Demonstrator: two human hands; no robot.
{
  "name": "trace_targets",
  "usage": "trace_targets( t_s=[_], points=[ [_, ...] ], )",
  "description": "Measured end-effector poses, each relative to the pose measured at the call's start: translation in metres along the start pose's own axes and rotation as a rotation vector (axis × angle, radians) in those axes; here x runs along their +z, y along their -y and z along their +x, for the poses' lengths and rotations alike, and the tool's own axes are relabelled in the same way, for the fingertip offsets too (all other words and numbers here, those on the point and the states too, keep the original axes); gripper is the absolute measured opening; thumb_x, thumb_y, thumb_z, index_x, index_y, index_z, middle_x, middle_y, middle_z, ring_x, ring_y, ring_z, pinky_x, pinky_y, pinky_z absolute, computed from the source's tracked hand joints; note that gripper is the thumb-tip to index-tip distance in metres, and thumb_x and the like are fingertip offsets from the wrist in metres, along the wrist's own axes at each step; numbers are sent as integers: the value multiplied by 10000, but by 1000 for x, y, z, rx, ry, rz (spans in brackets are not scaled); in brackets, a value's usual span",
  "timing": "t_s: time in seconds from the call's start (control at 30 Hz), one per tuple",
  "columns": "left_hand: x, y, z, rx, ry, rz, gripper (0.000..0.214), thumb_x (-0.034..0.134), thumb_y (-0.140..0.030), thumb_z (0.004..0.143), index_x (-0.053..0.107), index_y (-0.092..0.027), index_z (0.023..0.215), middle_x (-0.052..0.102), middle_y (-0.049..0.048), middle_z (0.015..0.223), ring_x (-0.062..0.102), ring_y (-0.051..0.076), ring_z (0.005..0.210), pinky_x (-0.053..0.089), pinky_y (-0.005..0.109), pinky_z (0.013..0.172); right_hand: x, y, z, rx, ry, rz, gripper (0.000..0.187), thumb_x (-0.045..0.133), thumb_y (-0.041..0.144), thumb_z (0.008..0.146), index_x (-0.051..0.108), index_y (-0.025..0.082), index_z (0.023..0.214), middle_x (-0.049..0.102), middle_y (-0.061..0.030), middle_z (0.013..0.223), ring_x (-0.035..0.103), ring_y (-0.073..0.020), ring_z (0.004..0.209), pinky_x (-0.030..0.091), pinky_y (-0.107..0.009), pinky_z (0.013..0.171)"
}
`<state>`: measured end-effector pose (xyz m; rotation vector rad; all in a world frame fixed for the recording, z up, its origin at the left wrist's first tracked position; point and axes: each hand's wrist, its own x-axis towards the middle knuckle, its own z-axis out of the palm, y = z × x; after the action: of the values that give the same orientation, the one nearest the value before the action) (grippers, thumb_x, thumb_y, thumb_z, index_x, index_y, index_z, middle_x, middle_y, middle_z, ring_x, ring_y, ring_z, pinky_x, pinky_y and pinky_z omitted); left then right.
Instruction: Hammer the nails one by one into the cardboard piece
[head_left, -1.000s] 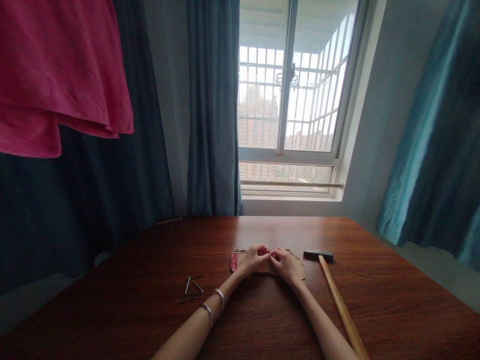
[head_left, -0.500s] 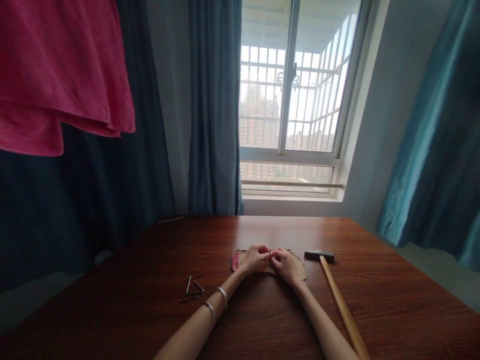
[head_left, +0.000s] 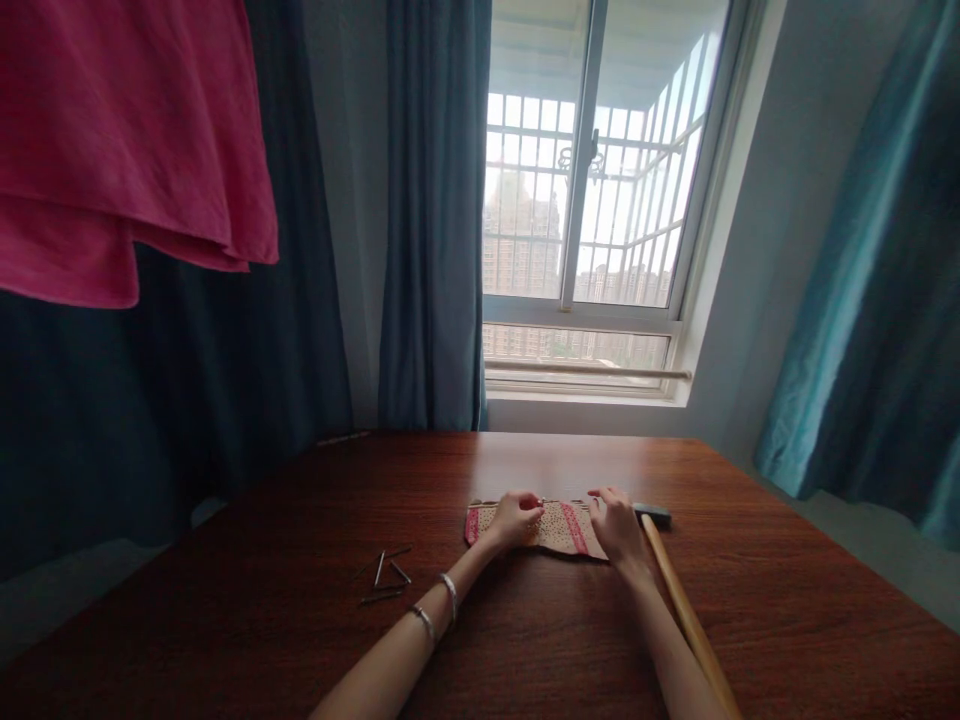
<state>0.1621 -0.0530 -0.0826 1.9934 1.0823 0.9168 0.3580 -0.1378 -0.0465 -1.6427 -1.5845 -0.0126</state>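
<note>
A flat beige piece with dark dots and pink bands [head_left: 556,530] lies on the table; I cannot tell its exact kind. My left hand [head_left: 517,518] rests over its left half, thumb and fingertips pinched near its far edge. Something small and shiny shows at those fingertips, too small to name. My right hand [head_left: 616,525] is over the piece's right end, fingers apart, with nothing seen in it. Just beyond that hand lies a hammer [head_left: 679,595], its dark head partly covered by the hand and its wooden handle running toward me beside my right forearm.
Several long nails [head_left: 390,577] lie loose on the brown wooden table [head_left: 255,620], left of my left forearm. Past the table's far edge are a window [head_left: 577,200] and dark blue curtains [head_left: 431,220]. A pink cloth [head_left: 142,150] hangs at upper left.
My right hand has left the left hand's fingertips and moved right toward the hammer head, uncovering the middle of the patterned piece. My left hand stays pinched in place.
</note>
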Motion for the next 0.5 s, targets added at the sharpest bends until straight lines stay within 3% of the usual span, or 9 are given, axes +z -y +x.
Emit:
trace_targets(
  t_s=[0.1,0.2,0.33,0.5],
  points=[
    [1,2,-1,8,-23,-5,270,558,-324,682,680,-115,803,674,45,747,589,160,703,431,239,642,-38,-23,-3,156,-149,-255,270,422,242,795,662,165,893,636,-121,948,527,-257,922,383,-338,813],
    [1,4,-2,21,-38,-5,263,553,-320,686,679,-118,798,676,45,743,596,160,699,433,235,636,-67,-48,-17,345,-165,-380,299,408,320,798,643,183,922,635,-130,950,555,-271,882,412,-346,740],
    [0,3,-3,30,-30,-10,271,552,-322,688,683,-115,803,682,51,750,602,164,704,436,237,643,-79,-77,-52,472,66,-359,449,416,475,777,563,160,1062,638,-151,919,604,-284,851,443,-364,715],
    [-2,1,-4,17,-36,-4,275,562,-333,686,685,-122,812,689,52,784,606,170,731,443,243,667,-81,-96,-94,563,259,-305,476,379,588,757,568,208,973,654,-140,936,632,-305,870,458,-395,725]
  ],
)
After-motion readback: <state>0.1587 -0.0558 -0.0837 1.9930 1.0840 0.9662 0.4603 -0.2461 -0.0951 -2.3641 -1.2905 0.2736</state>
